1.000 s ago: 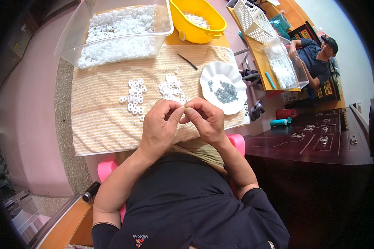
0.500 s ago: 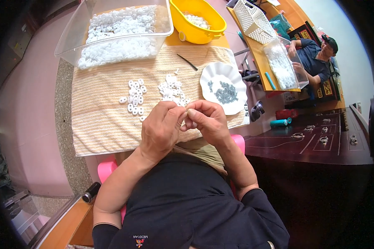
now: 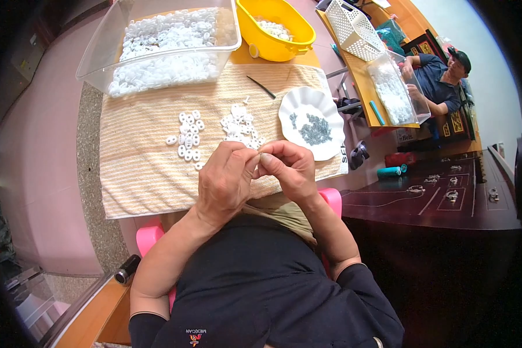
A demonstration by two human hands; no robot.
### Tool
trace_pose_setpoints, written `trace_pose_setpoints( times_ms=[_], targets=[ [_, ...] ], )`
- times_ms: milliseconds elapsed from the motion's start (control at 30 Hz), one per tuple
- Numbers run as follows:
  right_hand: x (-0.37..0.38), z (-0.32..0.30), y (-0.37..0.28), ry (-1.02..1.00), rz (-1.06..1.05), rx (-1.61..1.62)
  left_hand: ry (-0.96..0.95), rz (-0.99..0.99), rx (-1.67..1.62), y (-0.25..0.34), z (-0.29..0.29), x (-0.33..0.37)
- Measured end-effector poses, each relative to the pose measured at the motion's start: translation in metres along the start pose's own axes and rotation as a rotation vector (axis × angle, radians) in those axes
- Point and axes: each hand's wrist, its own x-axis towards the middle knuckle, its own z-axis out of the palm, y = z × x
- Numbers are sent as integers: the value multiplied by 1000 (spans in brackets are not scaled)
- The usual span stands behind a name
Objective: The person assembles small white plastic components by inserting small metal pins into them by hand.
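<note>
My left hand (image 3: 223, 178) and my right hand (image 3: 289, 171) meet at the fingertips over the near edge of a striped towel (image 3: 139, 180). Both are closed in a pinch, and whatever sits between the fingers is too small and covered to make out. Just beyond them lies a heap of small white plastic pieces (image 3: 238, 123). To its left is a group of white oval pieces with two holes (image 3: 189, 139). A white scalloped plate (image 3: 293, 101) on the right bears small dark grey bits (image 3: 316, 130).
A clear bin (image 3: 156, 61) of white pieces and a yellow tub (image 3: 278, 49) stand at the back. A thin black stick (image 3: 261, 86) lies on the towel. At the right, a co-worker (image 3: 441, 81) sits behind another table with a bin of white pieces (image 3: 393, 93).
My hands stay together, and the fingers have shifted slightly, with the right fingers curling in closer. Things on the towel look unmoved.
</note>
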Motion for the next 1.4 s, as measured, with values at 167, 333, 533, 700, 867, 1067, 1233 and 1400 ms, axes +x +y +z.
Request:
trace_pose_setpoints(
  times_ms=[167, 333, 533, 700, 867, 1067, 1233, 1400],
  targets=[
    [-1, 4, 1, -1, -89, -67, -2, -57, -63, 4, -1, 1],
    [0, 6, 1, 21, -186, -178, -23, -163, -144, 10, -2, 4],
    [2, 4, 7, 17, -266, -273, -51, -315, -283, 13, -3, 3],
    [2, 4, 5, 12, -289, -377, -100, -549, -508, 10, 0, -1],
    [1, 6, 4, 36, -97, -95, -83, -467, -384, 10, -2, -1],
    [1, 1, 9, 5, 10, 196, -7, -199, -154, 11, 0, 2],
    [-1, 8, 6, 31, -52, -88, 11, -187, -126, 12, 0, 1],
    [-5, 16, 15, 62, -106, -188, -30, -599, -485, 3, 2, -6]
  ],
)
